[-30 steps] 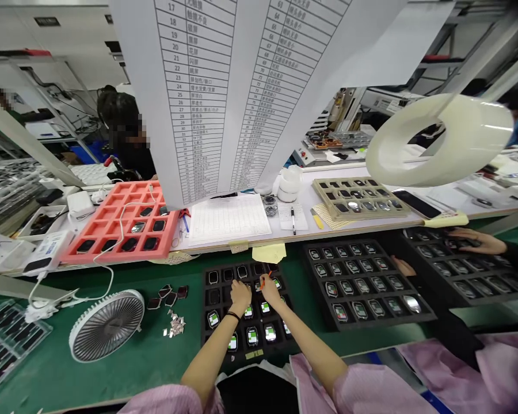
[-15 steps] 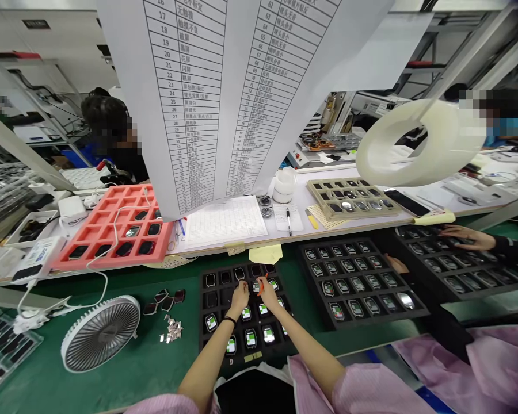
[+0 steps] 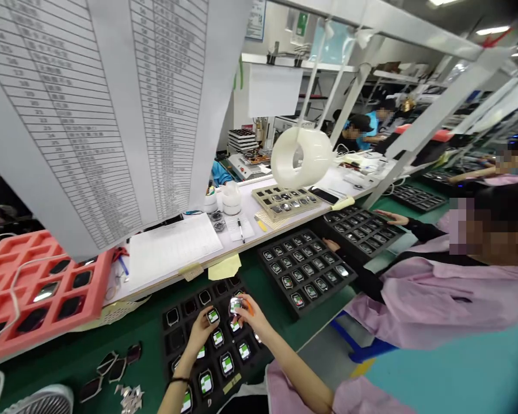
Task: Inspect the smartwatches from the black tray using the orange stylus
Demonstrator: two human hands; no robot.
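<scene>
My left hand [image 3: 201,330] is closed at the edge of a square smartwatch [image 3: 213,315] with a green-and-white lit screen, just above the black foam tray [image 3: 175,340]. In my right hand [image 3: 259,319] another smartwatch [image 3: 235,306] is pinched and tilted up off the tray. An orange tool [image 3: 247,307] also sits in the fingers of this hand; its tip is hidden. Several watches with lit green-and-white screens, such as the lit watch [image 3: 227,363], lie in the tray's slots nearer me. Watches with dark screens fill the far rows.
Loose watch frames [image 3: 107,363] and small silvery pieces [image 3: 130,399] lie left of the tray, near a fan [image 3: 43,401]. A second watch tray [image 3: 297,307] stands to the right, beside a co-worker [image 3: 418,293]. A printed sheet [image 3: 112,115] and tape roll [image 3: 302,156] hang ahead.
My view has swung to the right, showing more of the co-worker. My right hand has raised a smartwatch from the tray, and my left hand now has one at its fingers.
</scene>
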